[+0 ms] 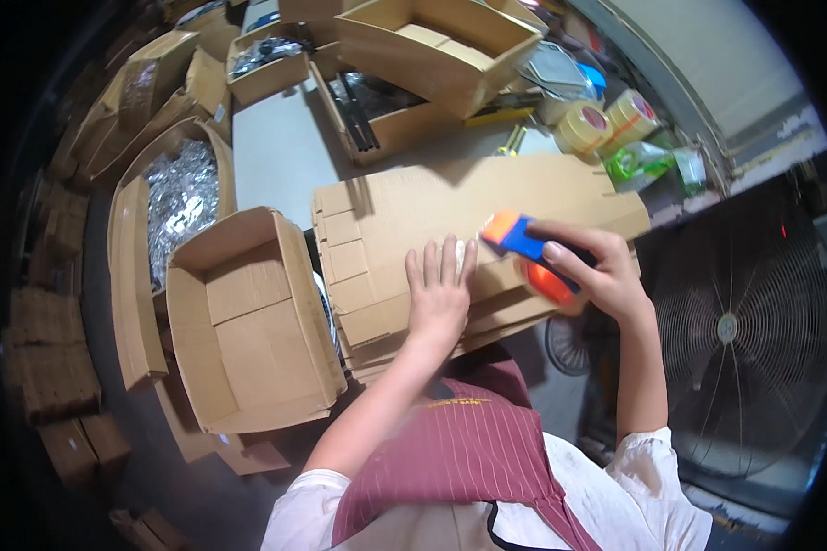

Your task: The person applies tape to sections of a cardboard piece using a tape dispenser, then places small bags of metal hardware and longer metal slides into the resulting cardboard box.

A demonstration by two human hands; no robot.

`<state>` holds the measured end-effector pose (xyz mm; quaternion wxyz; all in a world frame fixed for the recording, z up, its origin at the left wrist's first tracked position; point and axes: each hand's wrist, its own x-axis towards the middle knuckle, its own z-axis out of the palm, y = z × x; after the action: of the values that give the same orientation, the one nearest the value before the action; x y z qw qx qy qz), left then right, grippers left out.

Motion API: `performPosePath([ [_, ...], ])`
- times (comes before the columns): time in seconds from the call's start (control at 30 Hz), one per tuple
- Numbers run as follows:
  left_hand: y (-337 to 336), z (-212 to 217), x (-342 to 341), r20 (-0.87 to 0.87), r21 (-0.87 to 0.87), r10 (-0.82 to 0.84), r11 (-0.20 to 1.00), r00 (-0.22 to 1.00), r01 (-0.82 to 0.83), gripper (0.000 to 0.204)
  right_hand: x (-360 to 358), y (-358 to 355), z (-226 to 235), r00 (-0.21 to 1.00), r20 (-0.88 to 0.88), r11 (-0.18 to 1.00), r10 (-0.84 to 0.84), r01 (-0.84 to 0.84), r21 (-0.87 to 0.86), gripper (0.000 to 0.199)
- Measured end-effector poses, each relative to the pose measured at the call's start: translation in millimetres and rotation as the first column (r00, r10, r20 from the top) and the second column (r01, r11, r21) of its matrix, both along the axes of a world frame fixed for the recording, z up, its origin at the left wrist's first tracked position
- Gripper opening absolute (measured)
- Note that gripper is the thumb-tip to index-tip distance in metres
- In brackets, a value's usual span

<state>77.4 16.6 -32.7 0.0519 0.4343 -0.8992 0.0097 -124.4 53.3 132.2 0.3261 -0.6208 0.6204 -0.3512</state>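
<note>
Flattened cardboard sheets (404, 211) lie stacked in front of me, with slotted flaps along their left side. My left hand (439, 298) rests flat on the top sheet, near its front edge, fingers spread and empty. A small whitish strip shows between its fingertips; I cannot tell what it is. To the right, my right hand (601, 271) is closed around a tape dispenser (522, 241) with a blue body, an orange front end and a blurred red-orange round part below. The dispenser's front end is over the sheet, just right of my left fingertips; whether it touches is unclear.
An open cardboard box (253, 312) stands at the left, beside a box of shiny silvery packets (182, 188). More boxes (441, 41) sit at the back of the table. Tape rolls (583, 127) lie at back right. A large fan (725, 328) stands at the right.
</note>
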Motion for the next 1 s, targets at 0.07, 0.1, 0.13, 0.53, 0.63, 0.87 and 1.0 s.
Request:
performPosePath([
  [0.07, 0, 9, 3, -0.016, 0.112, -0.018, 0.994, 1.0, 0.019, 0.103, -16, -35, -22, 0.978, -0.189, 0.982, 0.093, -0.121, -0.145, 0.032],
  [0.1, 2, 2, 10, -0.098, 0.078, -0.034, 0.996, 0.995, 0.042, 0.103, -19, -57, -38, 0.848, -0.521, 0.936, 0.096, -0.255, -0.242, 0.029],
  [0.13, 4, 2, 8, -0.196, 0.033, -0.08, 0.996, 0.977, 0.088, 0.102, -33, -75, -65, 0.726, -0.687, 0.854, 0.025, -0.373, -0.363, 0.029],
  [0.53, 131, -4, 48, -0.742, 0.385, 0.656, 0.586, 0.138, -0.713, 0.05, 0, -140, -81, 0.658, -0.541, 0.661, 0.524, -0.715, -0.228, 0.032],
  [0.63, 118, -22, 25, -0.748, 0.663, 0.533, 0.614, -0.395, -0.428, 0.061, 54, -164, -113, 0.512, -0.007, 0.512, 0.859, -0.859, 0.005, 0.052],
  [0.87, 69, -37, 5, -0.669, 0.623, 0.358, 0.748, -0.651, -0.228, 0.056, 155, -169, -148, 0.357, 0.525, 0.159, 0.772, -0.91, 0.384, 0.077],
  [1.0, 66, -45, 16, -0.628, 0.668, 0.329, 0.692, -0.705, -0.272, 0.055, 164, -168, -150, 0.361, 0.288, 0.203, 0.887, -0.865, 0.458, 0.076],
])
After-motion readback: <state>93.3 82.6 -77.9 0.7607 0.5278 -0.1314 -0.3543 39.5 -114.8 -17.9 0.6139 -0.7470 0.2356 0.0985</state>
